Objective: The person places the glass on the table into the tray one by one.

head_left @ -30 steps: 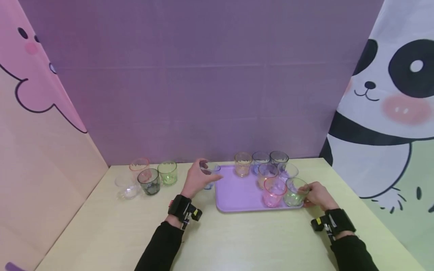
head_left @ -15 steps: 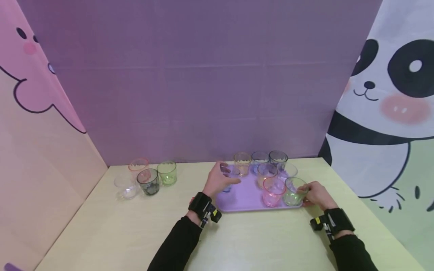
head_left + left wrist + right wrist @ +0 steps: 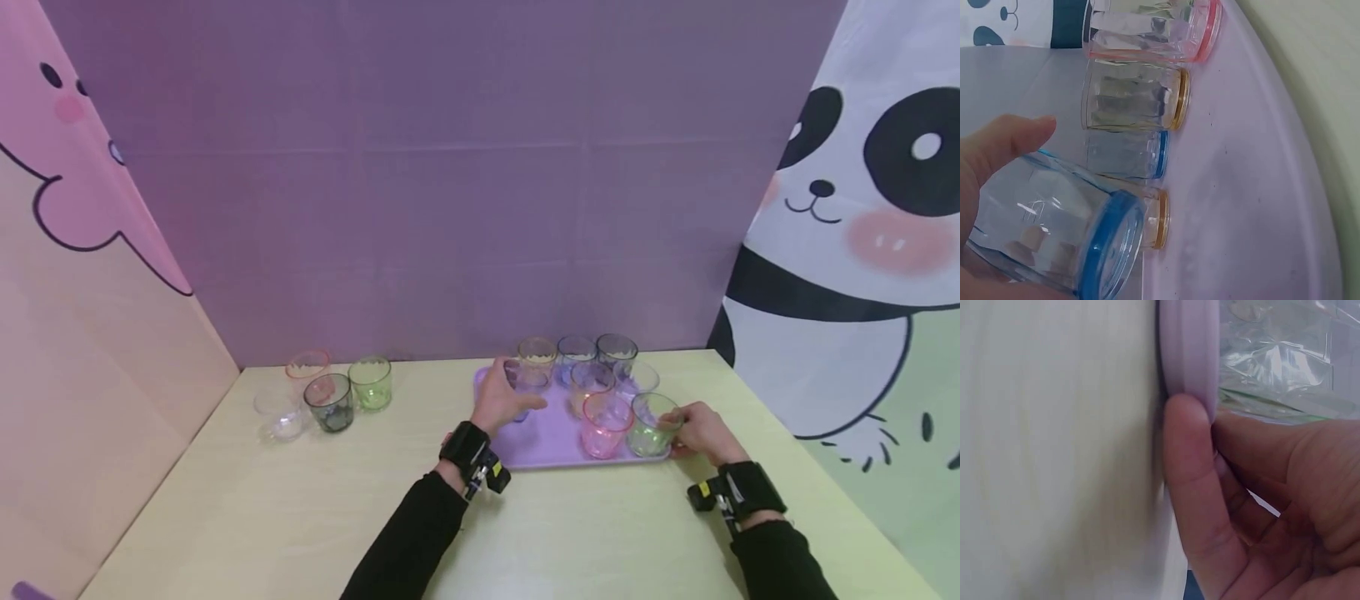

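Observation:
My left hand [image 3: 501, 402] grips a blue-tinted glass [image 3: 525, 382] over the left part of the lilac tray [image 3: 551, 437]. The left wrist view shows the blue glass [image 3: 1060, 234] in my fingers, its base close to the tray floor [image 3: 1241, 187]; whether it touches I cannot tell. Several glasses stand on the tray, among them a pink one [image 3: 604, 425] and a green one [image 3: 651, 425] in front. My right hand [image 3: 701, 433] holds the tray's right front corner. In the right wrist view its thumb [image 3: 1191, 481] presses against the tray rim [image 3: 1188, 350] beside the green glass [image 3: 1279, 356].
Left on the pale yellow table [image 3: 300, 517] stand a clear glass [image 3: 277, 414], a pink-rimmed glass [image 3: 309, 371], a dark grey glass [image 3: 328, 402] and a green glass [image 3: 371, 382]. A purple wall [image 3: 450, 208] closes the back; printed panels stand at both sides.
My left hand has carried the blue glass rightward, from beside the tray's left edge to over the tray. The right hand has stayed on the tray's corner.

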`<state>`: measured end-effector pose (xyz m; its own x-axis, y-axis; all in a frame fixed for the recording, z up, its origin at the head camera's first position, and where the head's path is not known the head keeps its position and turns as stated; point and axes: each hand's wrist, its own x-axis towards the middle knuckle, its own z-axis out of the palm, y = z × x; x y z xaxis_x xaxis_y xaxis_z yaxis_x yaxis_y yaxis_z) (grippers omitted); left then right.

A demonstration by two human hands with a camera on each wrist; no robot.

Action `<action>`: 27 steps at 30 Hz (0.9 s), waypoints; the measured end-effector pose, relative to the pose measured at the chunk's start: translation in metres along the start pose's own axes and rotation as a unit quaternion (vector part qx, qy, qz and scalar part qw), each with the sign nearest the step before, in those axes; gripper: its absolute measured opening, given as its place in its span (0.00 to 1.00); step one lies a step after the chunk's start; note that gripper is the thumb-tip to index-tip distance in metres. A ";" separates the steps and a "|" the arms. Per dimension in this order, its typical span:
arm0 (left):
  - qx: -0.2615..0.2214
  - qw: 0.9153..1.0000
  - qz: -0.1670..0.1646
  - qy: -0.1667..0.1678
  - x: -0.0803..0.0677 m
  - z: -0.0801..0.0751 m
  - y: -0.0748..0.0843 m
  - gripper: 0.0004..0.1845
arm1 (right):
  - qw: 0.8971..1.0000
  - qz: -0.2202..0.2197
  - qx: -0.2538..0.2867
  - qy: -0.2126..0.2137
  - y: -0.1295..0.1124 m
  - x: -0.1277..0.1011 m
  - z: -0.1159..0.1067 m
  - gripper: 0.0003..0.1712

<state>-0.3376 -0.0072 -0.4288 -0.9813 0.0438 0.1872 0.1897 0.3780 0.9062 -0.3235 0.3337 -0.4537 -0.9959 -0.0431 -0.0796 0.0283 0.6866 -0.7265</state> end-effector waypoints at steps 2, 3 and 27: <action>0.009 1.000 -0.006 -0.001 0.001 0.005 0.000 0.47 | 1.000 0.000 0.002 0.000 0.001 -0.001 0.000 0.25; 0.016 1.000 -0.012 -0.001 0.001 0.007 0.000 0.48 | 1.000 0.000 0.004 -0.001 0.001 -0.001 0.000 0.25; 0.018 0.998 -0.052 -0.024 0.005 0.033 -0.006 0.50 | 1.000 0.009 0.009 0.012 -0.001 -0.004 0.003 0.22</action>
<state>-0.3444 0.0215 -0.4457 -0.9961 0.0475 0.0741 0.0872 0.4149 0.9057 -0.3193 0.3313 -0.4543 -0.9970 -0.0133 -0.0757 0.0469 0.6744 -0.7369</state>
